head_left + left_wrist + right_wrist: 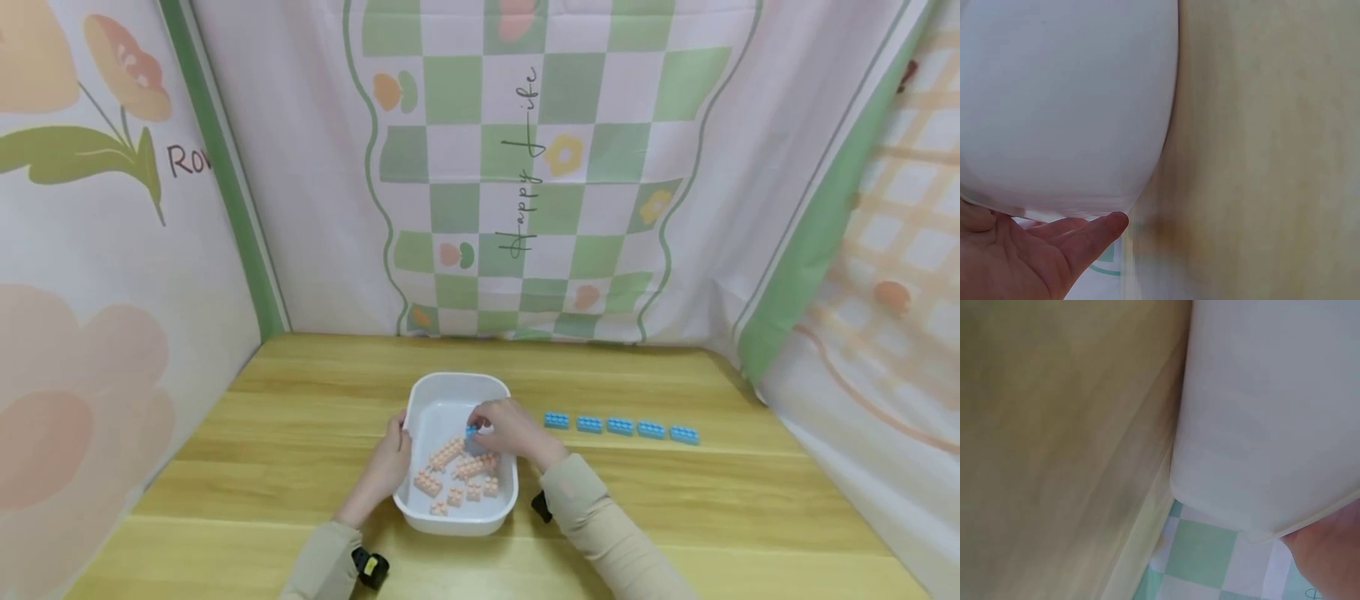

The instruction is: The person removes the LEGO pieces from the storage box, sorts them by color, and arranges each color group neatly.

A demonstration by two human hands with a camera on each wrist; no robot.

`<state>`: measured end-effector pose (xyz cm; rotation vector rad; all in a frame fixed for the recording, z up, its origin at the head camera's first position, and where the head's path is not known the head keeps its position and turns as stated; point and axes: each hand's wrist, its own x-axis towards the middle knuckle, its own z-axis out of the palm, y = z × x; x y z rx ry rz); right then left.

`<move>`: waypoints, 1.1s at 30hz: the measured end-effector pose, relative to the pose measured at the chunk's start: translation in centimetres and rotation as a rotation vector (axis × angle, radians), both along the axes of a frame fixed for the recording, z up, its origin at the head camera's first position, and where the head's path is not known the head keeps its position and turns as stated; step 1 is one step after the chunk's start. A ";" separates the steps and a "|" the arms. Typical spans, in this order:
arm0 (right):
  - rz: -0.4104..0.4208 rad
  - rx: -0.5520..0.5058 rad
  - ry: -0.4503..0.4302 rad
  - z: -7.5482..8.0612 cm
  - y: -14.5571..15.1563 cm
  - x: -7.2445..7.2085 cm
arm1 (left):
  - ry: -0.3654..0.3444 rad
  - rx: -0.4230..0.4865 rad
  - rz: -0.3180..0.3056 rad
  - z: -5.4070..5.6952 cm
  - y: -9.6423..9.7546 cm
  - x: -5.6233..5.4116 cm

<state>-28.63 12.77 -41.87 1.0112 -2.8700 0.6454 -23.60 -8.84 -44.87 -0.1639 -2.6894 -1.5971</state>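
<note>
A white plastic bin [457,527] stands on the table with peach building blocks inside, some long [447,453], some small [455,497]. At its left side my left hand [393,454] grips the rim; in the left wrist view the fingers [1094,237] lie along the outer wall. My right hand [512,427] reaches over the right rim into the bin and pinches a blue building block [471,431], largely hidden by the fingers. In the right wrist view the bin's outer wall [1266,412] hides most of that hand.
Several blue building blocks [620,426] lie in a spaced row on the wooden table [720,500], right of the bin. Behind the table hangs a green and white checked curtain [525,208]. Printed cloth [90,333] closes off the left side, and more cloth hangs on the right.
</note>
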 end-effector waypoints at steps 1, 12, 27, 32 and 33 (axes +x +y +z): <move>0.000 -0.008 -0.002 0.0 0.0 0.0 | -0.004 -0.004 0.001 0.0 0.0 0.0; 0.013 -0.072 0.027 0.0 0.4 0.2 | 0.011 -0.019 0.002 0.1 0.3 0.2; -0.009 -0.249 0.030 0.7 0.8 0.6 | 0.005 -0.005 0.000 -0.1 0.2 0.1; -0.014 -0.273 0.029 0.8 1.4 0.8 | 0.014 -0.016 0.008 -0.1 0.1 0.1; -0.018 -0.272 0.034 0.8 1.5 0.8 | 0.016 -0.018 0.009 -0.2 0.0 0.0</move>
